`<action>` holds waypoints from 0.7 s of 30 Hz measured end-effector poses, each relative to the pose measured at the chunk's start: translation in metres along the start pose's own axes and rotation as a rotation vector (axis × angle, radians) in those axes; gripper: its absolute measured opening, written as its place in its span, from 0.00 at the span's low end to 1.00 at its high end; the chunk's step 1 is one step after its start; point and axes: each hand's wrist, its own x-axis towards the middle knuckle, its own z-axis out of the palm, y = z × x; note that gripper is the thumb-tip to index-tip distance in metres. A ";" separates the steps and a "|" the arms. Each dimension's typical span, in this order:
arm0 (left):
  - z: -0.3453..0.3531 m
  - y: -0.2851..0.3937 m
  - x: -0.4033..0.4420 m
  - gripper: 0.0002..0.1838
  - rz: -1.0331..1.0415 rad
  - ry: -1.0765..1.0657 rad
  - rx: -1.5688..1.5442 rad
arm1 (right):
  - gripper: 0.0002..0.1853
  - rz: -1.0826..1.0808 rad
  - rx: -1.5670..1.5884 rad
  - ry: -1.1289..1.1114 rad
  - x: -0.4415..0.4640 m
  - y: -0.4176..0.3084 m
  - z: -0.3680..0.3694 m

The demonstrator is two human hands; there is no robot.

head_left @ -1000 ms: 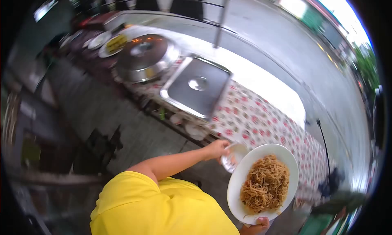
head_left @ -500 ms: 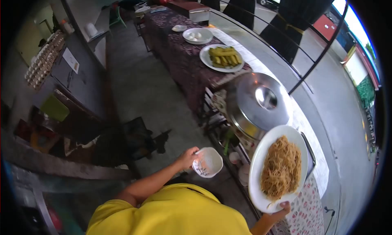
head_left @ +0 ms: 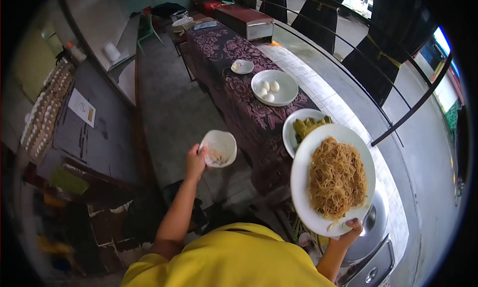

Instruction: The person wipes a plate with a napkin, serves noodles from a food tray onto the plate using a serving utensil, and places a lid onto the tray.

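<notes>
My left hand [head_left: 196, 161] grips the rim of a small white bowl [head_left: 224, 143] with a pattern inside, held out over the floor. On the other side, my right hand [head_left: 350, 232] holds the near edge of a large white oval plate [head_left: 301, 197] piled with brown noodles [head_left: 336, 180]; the thumb lies on the rim and the other fingers are hidden beneath. The noodle plate partly hides a white plate [head_left: 289, 137] of green wrapped food [head_left: 307, 126]. Farther along the table stands a white bowl [head_left: 286, 100] with several peeled eggs [head_left: 269, 90].
A small white dish [head_left: 242, 67] and a red-topped box [head_left: 244, 19] stand on the patterned tablecloth [head_left: 219, 45]. Below the noodle plate is a metal pot lid [head_left: 374, 212]. Stacked egg trays [head_left: 47, 107] line the left side, and a metal railing [head_left: 416, 105] runs along the right.
I have moved forward along the table, carrying the bowl and the noodle plate. The noodle plate now overlaps the plate of green food, and the pot lies below it.
</notes>
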 end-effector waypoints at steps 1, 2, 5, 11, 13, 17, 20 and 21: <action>-0.001 0.009 0.008 0.10 0.021 0.028 -0.024 | 0.37 -0.013 -0.010 0.007 -0.005 -0.002 0.005; -0.003 0.021 0.020 0.10 0.047 -0.002 0.015 | 0.36 0.012 0.000 -0.001 -0.003 -0.002 -0.005; 0.015 0.060 0.082 0.13 0.144 -0.007 0.040 | 0.36 -0.068 -0.057 0.067 -0.005 0.003 0.016; 0.121 0.095 0.312 0.20 0.243 -0.071 0.033 | 0.36 -0.272 -0.012 0.299 -0.013 0.066 0.137; 0.161 0.081 0.366 0.21 0.170 -0.044 0.173 | 0.36 -0.360 -0.014 0.415 -0.017 0.084 0.188; 0.225 0.050 0.419 0.41 0.365 -0.157 0.604 | 0.33 -0.533 0.070 0.614 -0.042 0.102 0.177; 0.254 0.000 0.472 0.36 0.495 -0.230 0.620 | 0.32 -0.623 0.172 0.694 -0.058 0.110 0.198; 0.248 0.016 0.459 0.31 0.440 -0.296 0.598 | 0.32 -0.629 0.200 0.717 -0.077 0.117 0.196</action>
